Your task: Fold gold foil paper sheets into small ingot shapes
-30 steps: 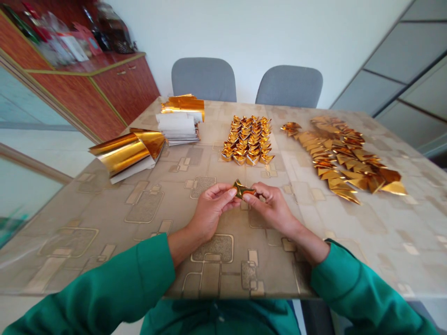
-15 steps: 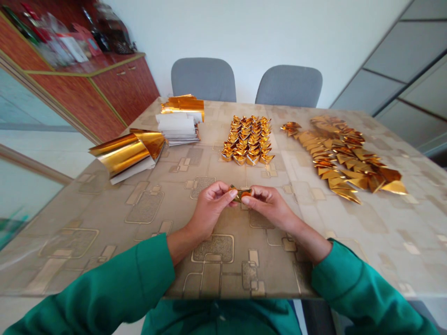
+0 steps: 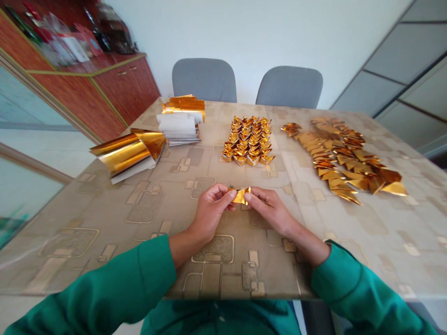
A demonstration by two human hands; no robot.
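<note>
Between my two hands is a small folded piece of gold foil paper point(image 3: 240, 196), held above the table in front of me. My left hand point(image 3: 213, 207) pinches its left end with the thumb on top. At the right end, my right hand point(image 3: 267, 207) grips it between thumb and fingers. The fingertips behind the paper are partly hidden. Just beyond my hands stand rows of folded gold paper ingots point(image 3: 247, 142), set close together. To the right lie overlapping lines of flat, pointed gold paper pieces point(image 3: 335, 156).
A curled stack of gold foil sheets point(image 3: 127, 153) lies at the left, beside a white-backed paper stack point(image 3: 179, 128) with gold sheets on it. The patterned tablecloth point(image 3: 146, 251) covers the table. Two grey chairs point(image 3: 204, 79) stand at the far edge; a wooden cabinet point(image 3: 104, 88) is back left.
The gold paper between my hands has tilted, so a broader, brighter face shows now. My right thumb has shifted slightly on it. The other paper pieces stay where they were.
</note>
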